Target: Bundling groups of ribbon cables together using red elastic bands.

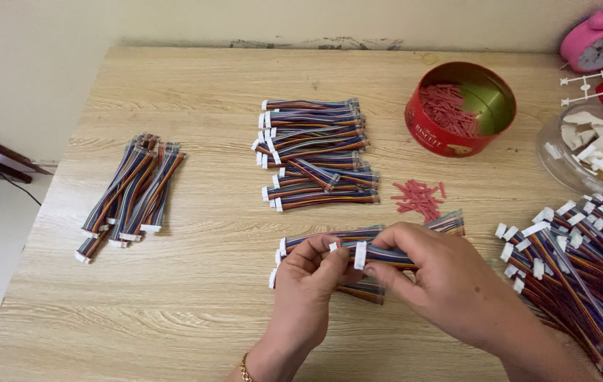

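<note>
Rainbow ribbon cable (386, 256) w/ white connector (360, 255) pinched in your right hand (450, 283) | left hand (310, 277) fingertips grip 2nd connector (332, 247) | both table (195, 311) centre-front | red tin (460, 107) at 1 o'clock | loose cable heap (584, 262) at 3.

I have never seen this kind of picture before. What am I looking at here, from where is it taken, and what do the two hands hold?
The picture comes from a camera worn on a person's head, looking down at a wooden table. No machine is here, only two bare hands.

The left hand and the right hand together hold a short bundle of rainbow-coloured wires with a white plug at its end.

On the table lie more such cables: a small pile on the left, a stack in the middle and a big heap at the right edge. Behind are a round red tin with small red pieces inside, some loose red pieces, a clear container of white parts and a pink alarm clock.
</note>
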